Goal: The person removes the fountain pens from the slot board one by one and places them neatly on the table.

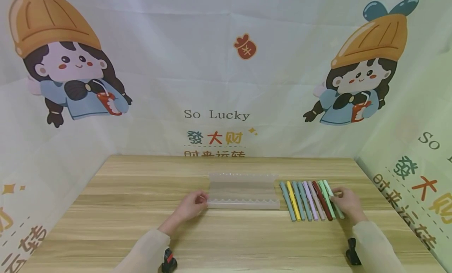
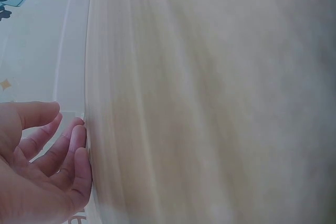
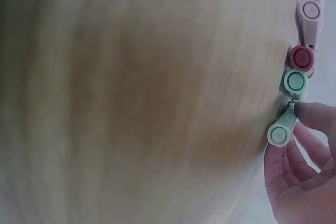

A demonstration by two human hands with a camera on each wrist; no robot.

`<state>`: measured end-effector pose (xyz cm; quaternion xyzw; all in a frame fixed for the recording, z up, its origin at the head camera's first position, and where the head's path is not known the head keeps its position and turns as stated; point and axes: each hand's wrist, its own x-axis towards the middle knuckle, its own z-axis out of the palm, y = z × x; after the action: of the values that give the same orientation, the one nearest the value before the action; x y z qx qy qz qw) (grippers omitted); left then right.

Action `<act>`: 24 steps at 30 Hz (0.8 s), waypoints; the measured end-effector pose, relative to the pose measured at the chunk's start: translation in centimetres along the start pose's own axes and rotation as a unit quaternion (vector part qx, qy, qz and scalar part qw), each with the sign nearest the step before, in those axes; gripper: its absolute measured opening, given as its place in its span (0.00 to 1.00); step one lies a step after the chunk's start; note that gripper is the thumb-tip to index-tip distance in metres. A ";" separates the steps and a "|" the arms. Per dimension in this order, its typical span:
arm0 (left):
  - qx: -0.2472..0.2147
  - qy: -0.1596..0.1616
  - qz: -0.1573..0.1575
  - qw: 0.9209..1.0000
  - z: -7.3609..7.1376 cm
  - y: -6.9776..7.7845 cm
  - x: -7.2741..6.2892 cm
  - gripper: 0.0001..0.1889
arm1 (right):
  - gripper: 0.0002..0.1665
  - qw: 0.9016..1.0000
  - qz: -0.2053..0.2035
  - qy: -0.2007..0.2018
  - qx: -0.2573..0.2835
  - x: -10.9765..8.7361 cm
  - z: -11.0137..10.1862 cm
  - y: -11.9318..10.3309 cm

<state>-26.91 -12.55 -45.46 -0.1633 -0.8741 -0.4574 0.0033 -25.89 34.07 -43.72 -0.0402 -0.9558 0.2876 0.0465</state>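
My left hand [image 1: 193, 204] rests on the table with loosely bent fingers, fingertips right at the left end of a translucent plastic pen tray [image 1: 243, 204] with scalloped edges. In the left wrist view the thumb stands apart from the fingers [image 2: 81, 177]. On the right, my right hand [image 1: 347, 202] pinches a pale green pen [image 3: 281, 129] at the end of a row, thumb on its clip side and fingers along its other side. Beside it lie a mint green pen [image 3: 296, 81] and a dark red pen [image 1: 323, 202].
Further left in the row are a pale pink pen [image 1: 316, 202], a lilac pen [image 1: 310, 202], several grey-blue pens [image 1: 287, 202] and a yellow pen [image 1: 294, 202]. The wooden table [image 1: 226, 245] ends at a printed cloth backdrop [image 1: 159, 88].
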 end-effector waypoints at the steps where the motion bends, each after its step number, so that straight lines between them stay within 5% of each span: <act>1: -0.001 0.000 0.000 1.000 0.0 0.0 0.0 0.07 | 0.19 1.000 -0.002 0.000 -0.001 0.0 0.0 0.0; 24: -0.006 0.004 0.003 1.000 0.1 -0.1 -0.1 0.07 | 0.20 1.000 -0.011 0.017 0.014 -0.3 -0.1 0.4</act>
<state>-26.84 -12.52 -45.59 -0.1637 -0.8711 -0.4629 0.0069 -25.54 34.39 -43.89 -0.0343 -0.9511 0.2998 0.0662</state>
